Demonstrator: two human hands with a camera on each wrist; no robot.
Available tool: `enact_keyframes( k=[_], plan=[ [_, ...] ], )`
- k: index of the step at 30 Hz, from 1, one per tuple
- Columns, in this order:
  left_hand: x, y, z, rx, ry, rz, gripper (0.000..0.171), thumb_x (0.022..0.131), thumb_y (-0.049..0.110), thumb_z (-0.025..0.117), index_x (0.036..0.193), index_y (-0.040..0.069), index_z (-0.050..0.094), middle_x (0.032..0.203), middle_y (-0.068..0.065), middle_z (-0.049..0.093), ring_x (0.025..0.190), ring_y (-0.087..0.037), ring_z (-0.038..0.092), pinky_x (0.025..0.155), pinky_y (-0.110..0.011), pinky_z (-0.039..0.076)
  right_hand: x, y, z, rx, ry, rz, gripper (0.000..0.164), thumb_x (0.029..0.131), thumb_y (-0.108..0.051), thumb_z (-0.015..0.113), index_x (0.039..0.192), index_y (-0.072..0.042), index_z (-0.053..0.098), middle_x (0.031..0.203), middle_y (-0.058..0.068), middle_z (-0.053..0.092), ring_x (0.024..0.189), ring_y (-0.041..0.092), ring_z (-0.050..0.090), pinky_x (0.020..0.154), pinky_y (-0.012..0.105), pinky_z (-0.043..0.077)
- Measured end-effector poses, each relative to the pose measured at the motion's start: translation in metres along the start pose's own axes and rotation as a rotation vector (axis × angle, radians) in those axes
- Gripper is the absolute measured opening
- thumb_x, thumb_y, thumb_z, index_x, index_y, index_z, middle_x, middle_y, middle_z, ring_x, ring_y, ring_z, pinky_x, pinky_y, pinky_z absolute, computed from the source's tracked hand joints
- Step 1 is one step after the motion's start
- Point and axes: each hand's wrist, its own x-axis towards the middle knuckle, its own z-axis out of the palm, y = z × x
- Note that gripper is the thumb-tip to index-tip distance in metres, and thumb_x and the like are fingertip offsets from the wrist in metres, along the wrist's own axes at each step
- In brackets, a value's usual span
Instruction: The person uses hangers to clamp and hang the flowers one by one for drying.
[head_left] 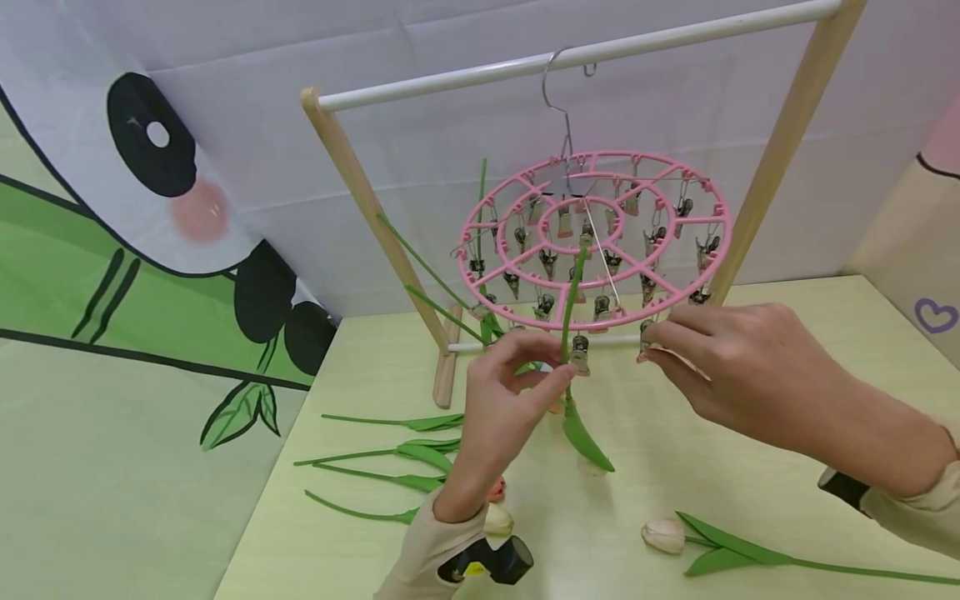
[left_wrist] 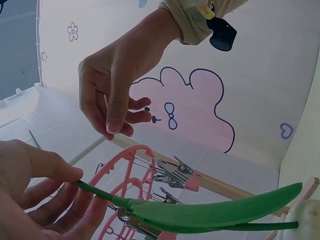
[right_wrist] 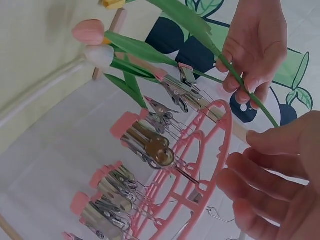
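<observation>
My left hand (head_left: 506, 400) pinches the green stem of an artificial tulip (head_left: 587, 437) at the front of a pink round clip hanger (head_left: 726, 229). The tulip hangs blossom down; its pale bloom (left_wrist: 306, 220) shows at the edge of the left wrist view. A metal clip (head_left: 580, 354) hangs right beside the stem and my left fingertips. My right hand (head_left: 757, 383) is raised at the hanger's front right rim, fingers loosely bent and apart from the thumb (right_wrist: 272, 140). In the head view its fingertips overlap another clip (head_left: 646, 336).
The hanger hooks over the white bar (head_left: 450, 81) of a wooden-legged stand. Several tulips (head_left: 423, 457) lie at the left of the table; a white tulip (head_left: 663, 535) lies front right. Other tulips, one pink (right_wrist: 88, 32), hang from clips at the hanger's left.
</observation>
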Motion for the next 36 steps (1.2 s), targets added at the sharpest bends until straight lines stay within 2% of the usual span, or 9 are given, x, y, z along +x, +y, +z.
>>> enact_keyframes(
  k=[11, 14, 16, 18, 19, 22, 27, 34, 36],
  plan=[
    [-0.001, 0.002, -0.005, -0.01, 0.044, -0.033, 0.018, 0.085, -0.001, 0.066, 0.103, -0.001, 0.062, 0.099, -0.011, 0.061, 0.089, -0.025, 0.061, 0.079, -0.036, 0.056, -0.006, -0.001, 0.016, 0.103, -0.083, 0.114, 0.056, 0.101, -0.043, 0.027, 0.085, -0.009, 0.068, 0.081, 0.001, 0.067, 0.047, 0.008, 0.052, 0.038, 0.02, 0.038],
    [-0.001, 0.002, -0.005, -0.023, 0.057, -0.032, 0.018, 0.085, -0.001, 0.066, 0.102, -0.003, 0.061, 0.099, -0.013, 0.06, 0.089, -0.025, 0.061, 0.08, -0.036, 0.056, -0.008, -0.001, 0.022, 0.13, -0.093, 0.132, 0.031, 0.096, -0.033, 0.051, 0.088, -0.009, 0.069, 0.085, 0.002, 0.068, 0.047, 0.007, 0.052, 0.039, 0.02, 0.038],
    [-0.001, 0.002, -0.006, -0.03, 0.066, -0.024, 0.017, 0.086, -0.001, 0.065, 0.102, -0.003, 0.061, 0.099, -0.014, 0.06, 0.089, -0.025, 0.061, 0.08, -0.036, 0.056, -0.008, -0.002, 0.025, 0.144, -0.1, 0.145, 0.014, 0.085, -0.022, 0.066, 0.089, -0.009, 0.069, 0.085, 0.002, 0.068, 0.048, 0.007, 0.053, 0.04, 0.021, 0.04],
    [-0.001, 0.003, -0.006, -0.031, 0.075, -0.013, 0.017, 0.086, 0.0, 0.065, 0.102, -0.003, 0.061, 0.1, -0.014, 0.06, 0.09, -0.026, 0.061, 0.08, -0.037, 0.056, -0.009, -0.003, 0.029, 0.154, -0.111, 0.161, 0.019, 0.072, -0.011, 0.074, 0.09, -0.009, 0.069, 0.085, 0.002, 0.068, 0.05, 0.007, 0.054, 0.041, 0.022, 0.041],
    [-0.001, 0.003, -0.006, -0.031, 0.079, -0.007, 0.017, 0.086, 0.0, 0.065, 0.103, -0.004, 0.061, 0.1, -0.015, 0.06, 0.09, -0.026, 0.061, 0.08, -0.038, 0.056, -0.009, -0.004, 0.031, 0.157, -0.121, 0.173, 0.021, 0.071, -0.01, 0.075, 0.091, -0.009, 0.069, 0.085, 0.002, 0.069, 0.051, 0.007, 0.056, 0.042, 0.022, 0.042],
    [-0.002, 0.003, -0.007, -0.023, 0.092, 0.0, 0.018, 0.086, 0.0, 0.066, 0.102, -0.005, 0.061, 0.1, -0.014, 0.06, 0.09, -0.026, 0.062, 0.08, -0.038, 0.056, -0.01, -0.006, 0.037, 0.169, -0.146, 0.214, 0.024, 0.071, -0.011, 0.077, 0.094, -0.009, 0.069, 0.087, 0.003, 0.069, 0.056, 0.009, 0.058, 0.044, 0.024, 0.045],
    [-0.002, 0.004, -0.008, -0.02, 0.114, -0.007, 0.018, 0.084, 0.0, 0.068, 0.1, -0.005, 0.062, 0.097, -0.013, 0.061, 0.088, -0.026, 0.063, 0.081, -0.038, 0.056, -0.012, -0.009, 0.047, 0.21, -0.16, 0.268, 0.029, 0.074, -0.013, 0.077, 0.1, -0.008, 0.067, 0.089, 0.004, 0.068, 0.059, 0.008, 0.055, 0.047, 0.023, 0.042],
    [-0.003, 0.004, -0.01, -0.039, 0.103, 0.002, 0.016, 0.084, -0.002, 0.067, 0.099, -0.006, 0.062, 0.096, -0.015, 0.06, 0.086, -0.026, 0.063, 0.081, -0.038, 0.056, -0.012, -0.012, 0.062, 0.301, -0.179, 0.39, 0.035, 0.079, -0.018, 0.076, 0.11, -0.006, 0.066, 0.081, 0.0, 0.061, 0.06, 0.006, 0.049, 0.046, 0.021, 0.037],
    [-0.003, 0.004, -0.011, -0.051, 0.1, 0.006, 0.016, 0.084, -0.003, 0.066, 0.099, -0.007, 0.061, 0.097, -0.018, 0.06, 0.085, -0.026, 0.063, 0.08, -0.038, 0.056, -0.011, -0.012, 0.066, 0.323, -0.185, 0.428, 0.032, 0.08, -0.02, 0.076, 0.107, -0.006, 0.066, 0.075, -0.003, 0.057, 0.057, 0.005, 0.044, 0.045, 0.021, 0.035]
  ],
)
